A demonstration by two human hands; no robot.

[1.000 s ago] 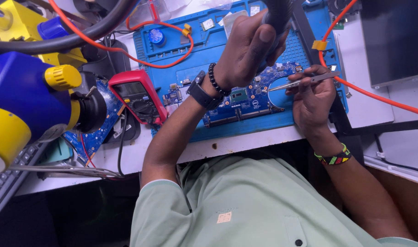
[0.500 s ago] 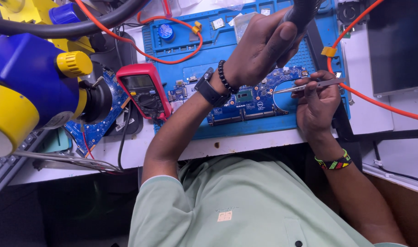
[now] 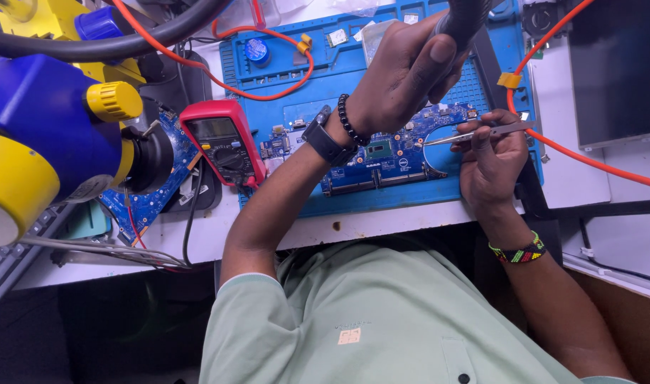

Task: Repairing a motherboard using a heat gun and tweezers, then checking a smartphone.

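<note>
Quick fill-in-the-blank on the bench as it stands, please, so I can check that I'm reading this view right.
1. The left hand grips a dark tool handle; the right hand holds thin metal ____.
2. The circuit board lies on a ____ work mat.
3. The multimeter beside the mat has a ____ casing.

Missing words: tweezers; blue; red.
</note>
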